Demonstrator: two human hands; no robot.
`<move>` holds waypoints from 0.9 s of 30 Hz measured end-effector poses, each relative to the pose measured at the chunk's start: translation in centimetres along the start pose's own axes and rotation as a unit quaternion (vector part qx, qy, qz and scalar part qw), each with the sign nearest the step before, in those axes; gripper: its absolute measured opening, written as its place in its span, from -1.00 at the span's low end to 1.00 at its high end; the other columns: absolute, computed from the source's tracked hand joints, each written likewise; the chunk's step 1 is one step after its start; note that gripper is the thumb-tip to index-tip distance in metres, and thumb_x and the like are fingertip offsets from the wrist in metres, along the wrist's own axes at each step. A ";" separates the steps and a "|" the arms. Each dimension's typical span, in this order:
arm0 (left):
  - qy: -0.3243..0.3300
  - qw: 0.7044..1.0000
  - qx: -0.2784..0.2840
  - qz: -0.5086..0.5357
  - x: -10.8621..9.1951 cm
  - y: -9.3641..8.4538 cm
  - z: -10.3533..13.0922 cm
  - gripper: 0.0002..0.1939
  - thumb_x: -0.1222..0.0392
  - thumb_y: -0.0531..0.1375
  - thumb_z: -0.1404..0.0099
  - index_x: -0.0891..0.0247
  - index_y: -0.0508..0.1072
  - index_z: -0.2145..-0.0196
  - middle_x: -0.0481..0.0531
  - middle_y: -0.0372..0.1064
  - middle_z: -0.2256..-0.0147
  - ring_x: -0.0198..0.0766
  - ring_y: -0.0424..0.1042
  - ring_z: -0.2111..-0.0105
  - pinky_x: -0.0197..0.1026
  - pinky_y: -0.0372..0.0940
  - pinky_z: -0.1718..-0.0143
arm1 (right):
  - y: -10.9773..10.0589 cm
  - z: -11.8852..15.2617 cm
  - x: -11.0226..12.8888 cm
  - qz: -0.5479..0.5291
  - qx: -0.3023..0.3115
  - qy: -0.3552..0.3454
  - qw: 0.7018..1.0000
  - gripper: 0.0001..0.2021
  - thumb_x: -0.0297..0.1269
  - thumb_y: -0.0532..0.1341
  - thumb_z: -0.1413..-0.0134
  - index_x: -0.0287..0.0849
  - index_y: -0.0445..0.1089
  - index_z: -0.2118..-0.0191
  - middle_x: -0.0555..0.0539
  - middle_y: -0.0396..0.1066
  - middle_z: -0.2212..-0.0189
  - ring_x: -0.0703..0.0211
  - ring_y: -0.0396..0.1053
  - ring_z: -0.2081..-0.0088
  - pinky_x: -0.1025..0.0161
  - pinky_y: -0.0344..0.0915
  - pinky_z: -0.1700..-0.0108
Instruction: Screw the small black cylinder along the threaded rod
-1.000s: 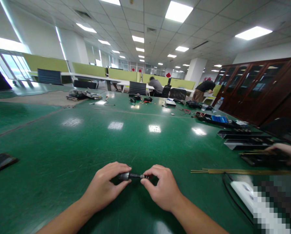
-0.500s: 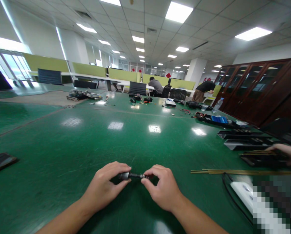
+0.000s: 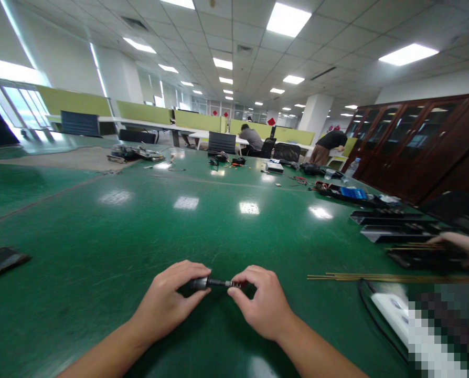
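Observation:
A dark rod-shaped part [image 3: 219,283] lies level between my two hands, just over the green table [image 3: 203,231]. Its left end is a thick grey-black barrel, and a thin shaft runs right from it to a small ringed, spring-like tip. My left hand [image 3: 175,294] pinches the barrel between thumb and fingers. At the other end, my right hand [image 3: 260,299] grips the tip with thumb and forefinger. Fingers partly hide both ends, so the part's exact kind cannot be made out.
Thin brass-coloured rods [image 3: 348,277] lie at right beside a white power strip [image 3: 390,310] with a black cable. Another person's hand [image 3: 460,247] reaches over a black tray there. A dark flat object [image 3: 2,262] lies at left. Tools and a bottle [image 3: 351,169] stand farther back.
Almost nothing differs. Both hands keep their hold on the part, with only a very slight shift at its right tip.

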State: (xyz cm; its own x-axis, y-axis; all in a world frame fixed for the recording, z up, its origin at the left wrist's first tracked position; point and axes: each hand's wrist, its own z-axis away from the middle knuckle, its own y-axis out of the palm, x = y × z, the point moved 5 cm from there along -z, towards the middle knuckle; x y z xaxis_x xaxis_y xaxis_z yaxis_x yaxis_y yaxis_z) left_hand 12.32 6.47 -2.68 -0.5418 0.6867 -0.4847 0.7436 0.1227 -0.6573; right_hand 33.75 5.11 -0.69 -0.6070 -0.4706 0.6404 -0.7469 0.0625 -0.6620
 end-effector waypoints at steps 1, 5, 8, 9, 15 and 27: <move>-0.002 1.000 0.001 -0.001 0.0 0.0 0.0 -0.69 0.23 0.31 -0.26 0.08 0.46 0.03 0.00 0.48 0.12 -0.23 0.47 0.10 -0.16 0.41 0.04 | 0.0 0.0 0.0 0.000 0.000 0.000 1.000 -0.96 -0.32 0.33 -0.08 -0.12 0.53 0.31 -0.01 0.49 0.41 0.15 0.40 0.33 0.23 0.25 0.21; -0.003 1.000 -0.004 -0.001 0.2 0.0 0.0 -0.68 0.24 0.32 -0.26 0.07 0.45 0.03 -0.03 0.48 0.11 -0.26 0.47 0.10 -0.18 0.41 0.03 | 0.0 0.1 0.1 0.001 -0.001 0.000 1.000 -0.96 -0.33 0.32 -0.08 -0.12 0.54 0.31 -0.01 0.49 0.42 0.16 0.40 0.34 0.24 0.26 0.22; 0.001 1.000 -0.007 0.000 0.2 0.0 0.0 -0.68 0.24 0.32 -0.26 0.07 0.46 0.03 -0.02 0.49 0.11 -0.25 0.47 0.10 -0.18 0.41 0.03 | -0.1 0.1 0.1 0.000 -0.002 -0.001 1.000 -0.96 -0.33 0.32 -0.08 -0.12 0.54 0.31 -0.02 0.50 0.42 0.15 0.41 0.34 0.23 0.26 0.22; 0.000 1.000 -0.007 0.000 0.2 0.0 0.0 -0.68 0.24 0.32 -0.26 0.08 0.46 0.03 -0.01 0.49 0.11 -0.24 0.47 0.09 -0.17 0.41 0.03 | -0.1 0.1 0.1 0.000 -0.002 -0.002 1.000 -0.96 -0.33 0.32 -0.08 -0.12 0.54 0.31 -0.02 0.50 0.41 0.15 0.41 0.34 0.23 0.27 0.22; -0.002 1.000 -0.011 0.001 0.1 -0.1 0.0 -0.69 0.24 0.31 -0.26 0.11 0.47 0.04 0.04 0.49 0.11 -0.18 0.47 0.09 -0.13 0.42 0.03 | -0.1 0.0 0.1 0.001 -0.004 -0.004 1.000 -0.96 -0.32 0.32 -0.09 -0.12 0.54 0.31 -0.02 0.50 0.41 0.15 0.41 0.34 0.23 0.27 0.22; -0.045 0.998 -0.035 -0.033 0.8 -0.7 -0.1 -0.68 0.12 0.33 -0.25 0.12 0.47 0.03 0.06 0.47 0.12 -0.16 0.46 0.09 -0.10 0.41 0.03 | -0.8 -0.4 -0.4 -0.013 -0.022 0.005 1.000 -0.94 -0.30 0.30 -0.12 -0.14 0.52 0.30 -0.03 0.49 0.39 0.16 0.42 0.32 0.24 0.28 0.20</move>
State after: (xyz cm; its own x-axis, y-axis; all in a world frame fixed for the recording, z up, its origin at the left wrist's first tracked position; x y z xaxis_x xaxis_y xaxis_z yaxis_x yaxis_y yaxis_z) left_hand 11.40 7.01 -2.50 -0.6207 0.6094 -0.4933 0.7292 0.2175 -0.6488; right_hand 34.47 5.55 -0.25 -0.5901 -0.4632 0.6612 -0.7733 0.0889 -0.6278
